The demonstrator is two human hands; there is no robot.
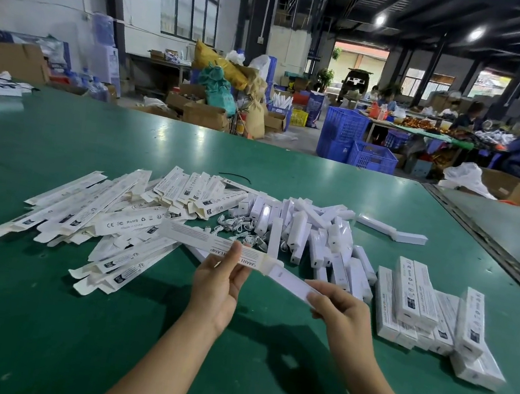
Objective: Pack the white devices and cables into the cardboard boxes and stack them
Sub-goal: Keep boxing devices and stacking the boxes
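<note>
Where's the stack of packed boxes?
Head view: the packed boxes lie on the green table, right of the right hand, beside the loose white devices.

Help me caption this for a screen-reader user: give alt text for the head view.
Over a green table, a left hand holds a white box while the right hand holds a white device at its open end. To the left lie flat boxes, in the middle loose devices and cables, to the right stacked packed boxes.

We see both our forearms [369, 386] bare as far up as they show, slender, with bare wrists. Our left hand [217, 285] and right hand [344, 310] are bare as well, with slim fingers [324, 301].
</note>
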